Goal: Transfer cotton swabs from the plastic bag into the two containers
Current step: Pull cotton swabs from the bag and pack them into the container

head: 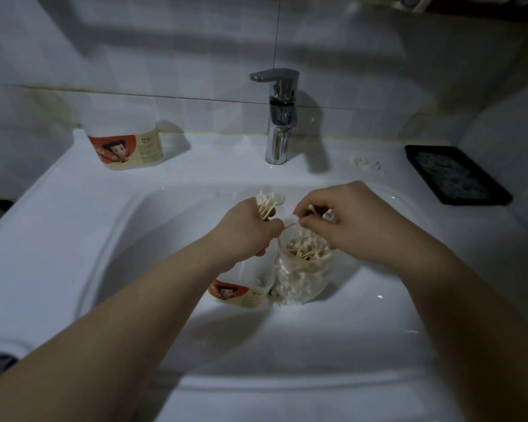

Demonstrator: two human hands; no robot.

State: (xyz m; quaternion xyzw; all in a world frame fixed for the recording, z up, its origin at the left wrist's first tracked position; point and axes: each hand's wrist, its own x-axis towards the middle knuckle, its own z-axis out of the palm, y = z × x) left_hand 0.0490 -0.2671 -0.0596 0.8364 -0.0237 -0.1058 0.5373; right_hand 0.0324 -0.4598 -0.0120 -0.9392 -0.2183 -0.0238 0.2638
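our left hand [244, 229] grips a bundle of cotton swabs [265, 204]. our right hand [348, 220] pinches a few more above the open plastic bag [302, 269], which stands in the sink [104, 239] beside a labelled container [241, 292]. the other container [125, 144] sits on the back ledge.

There are 2 grips: the left grip [244, 229] and the right grip [348, 217]. There are 2 labelled containers: the corner container [124, 147] at the counter's back left corner and the basin container [241, 292] inside the 1 sink [116, 239]. The 1 plastic bag [302, 269] holds more cotton swabs than can be counted. The left grip holds 1 bundle of swabs [265, 204], which can't be counted either. At least 2 white tips of loose swabs [296, 218] show at the right grip. There is 1 faucet [279, 117] at the back edge and 1 black tray [456, 175] at the right edge.
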